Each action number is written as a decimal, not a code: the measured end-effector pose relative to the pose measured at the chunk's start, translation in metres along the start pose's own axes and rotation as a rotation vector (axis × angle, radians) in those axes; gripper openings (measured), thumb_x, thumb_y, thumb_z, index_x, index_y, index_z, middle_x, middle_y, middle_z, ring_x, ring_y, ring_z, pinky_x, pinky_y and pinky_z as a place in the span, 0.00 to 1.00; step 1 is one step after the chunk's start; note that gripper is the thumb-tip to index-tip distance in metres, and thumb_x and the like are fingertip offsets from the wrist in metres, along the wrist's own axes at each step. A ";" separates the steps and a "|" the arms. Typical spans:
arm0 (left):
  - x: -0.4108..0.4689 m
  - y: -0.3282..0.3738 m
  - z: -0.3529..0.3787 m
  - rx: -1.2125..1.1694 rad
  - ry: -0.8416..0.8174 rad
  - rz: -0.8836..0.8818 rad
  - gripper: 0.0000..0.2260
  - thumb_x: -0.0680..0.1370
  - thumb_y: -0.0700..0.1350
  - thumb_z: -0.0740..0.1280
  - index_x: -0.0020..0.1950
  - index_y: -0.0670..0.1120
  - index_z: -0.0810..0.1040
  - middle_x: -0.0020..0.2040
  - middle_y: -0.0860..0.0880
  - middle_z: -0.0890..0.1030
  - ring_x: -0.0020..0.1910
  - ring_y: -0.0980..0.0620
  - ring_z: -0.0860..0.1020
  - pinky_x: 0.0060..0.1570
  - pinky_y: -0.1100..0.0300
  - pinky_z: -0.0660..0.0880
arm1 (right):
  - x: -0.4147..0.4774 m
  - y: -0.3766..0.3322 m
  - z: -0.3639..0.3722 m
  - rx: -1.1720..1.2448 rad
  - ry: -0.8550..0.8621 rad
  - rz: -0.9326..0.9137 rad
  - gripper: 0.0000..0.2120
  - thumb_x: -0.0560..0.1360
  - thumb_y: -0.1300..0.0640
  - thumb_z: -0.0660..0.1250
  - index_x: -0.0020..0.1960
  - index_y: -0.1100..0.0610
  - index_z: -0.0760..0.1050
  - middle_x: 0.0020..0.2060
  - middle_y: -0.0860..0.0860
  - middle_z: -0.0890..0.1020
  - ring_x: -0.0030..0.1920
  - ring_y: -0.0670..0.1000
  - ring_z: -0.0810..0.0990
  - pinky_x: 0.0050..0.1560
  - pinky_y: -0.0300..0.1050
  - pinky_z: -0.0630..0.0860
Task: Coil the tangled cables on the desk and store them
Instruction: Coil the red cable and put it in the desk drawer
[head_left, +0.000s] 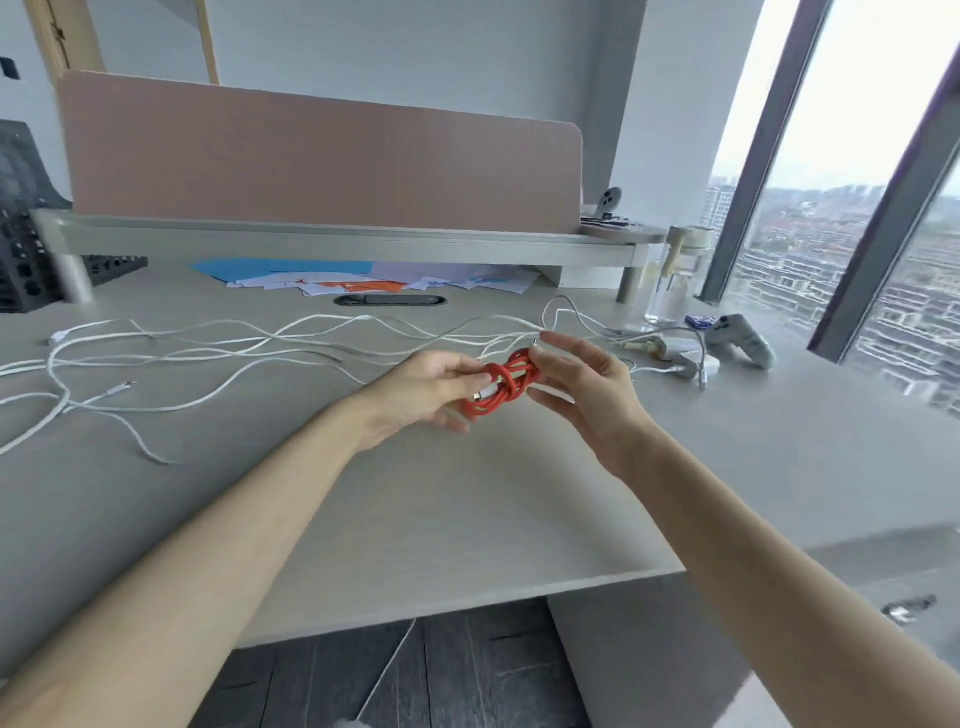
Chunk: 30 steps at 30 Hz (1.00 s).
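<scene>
Both hands held a coiled orange cable (503, 387) above the tabletop (467, 493).
The left hand (423, 387) and right hand (582, 384) pinched its ends; white cables (234, 348) sprawled behind.

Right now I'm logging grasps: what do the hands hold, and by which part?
The coiled orange cable: the left hand grips its left end near a white plug, the right hand pinches its right end.

Coiled orange cable (501, 387) in a tight bundle, raised above the desk (467, 493), white cables (260, 343) sprawled tangled across it
</scene>
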<state>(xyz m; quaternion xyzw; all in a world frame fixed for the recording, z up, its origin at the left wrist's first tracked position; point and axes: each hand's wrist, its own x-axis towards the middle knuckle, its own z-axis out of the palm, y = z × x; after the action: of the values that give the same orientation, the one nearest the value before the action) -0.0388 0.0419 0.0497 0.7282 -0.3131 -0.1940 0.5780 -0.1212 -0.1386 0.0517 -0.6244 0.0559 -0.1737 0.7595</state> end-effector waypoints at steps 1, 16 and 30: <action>0.006 0.002 0.019 -0.018 -0.012 0.015 0.09 0.79 0.43 0.66 0.58 0.44 0.79 0.47 0.47 0.82 0.42 0.53 0.79 0.42 0.58 0.80 | -0.007 -0.005 -0.015 -0.004 0.036 0.003 0.14 0.76 0.61 0.71 0.61 0.58 0.77 0.48 0.55 0.86 0.46 0.49 0.85 0.50 0.43 0.81; 0.069 0.047 0.299 -0.172 -0.123 0.045 0.12 0.80 0.43 0.66 0.61 0.39 0.78 0.47 0.44 0.81 0.37 0.50 0.79 0.37 0.57 0.81 | -0.135 -0.036 -0.262 -0.182 0.930 -0.058 0.12 0.81 0.63 0.57 0.57 0.59 0.78 0.48 0.54 0.83 0.43 0.50 0.80 0.42 0.41 0.79; 0.108 0.048 0.359 -0.095 -0.119 0.129 0.14 0.79 0.45 0.66 0.62 0.40 0.77 0.50 0.42 0.82 0.38 0.50 0.81 0.32 0.56 0.79 | -0.144 0.075 -0.341 -0.377 1.007 0.472 0.07 0.76 0.62 0.63 0.43 0.61 0.79 0.51 0.59 0.83 0.52 0.59 0.83 0.38 0.48 0.81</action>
<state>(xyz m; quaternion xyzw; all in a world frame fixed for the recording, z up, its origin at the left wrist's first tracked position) -0.2023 -0.2971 0.0121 0.6655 -0.3833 -0.2139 0.6037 -0.3438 -0.3956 -0.1131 -0.5598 0.5772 -0.2623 0.5335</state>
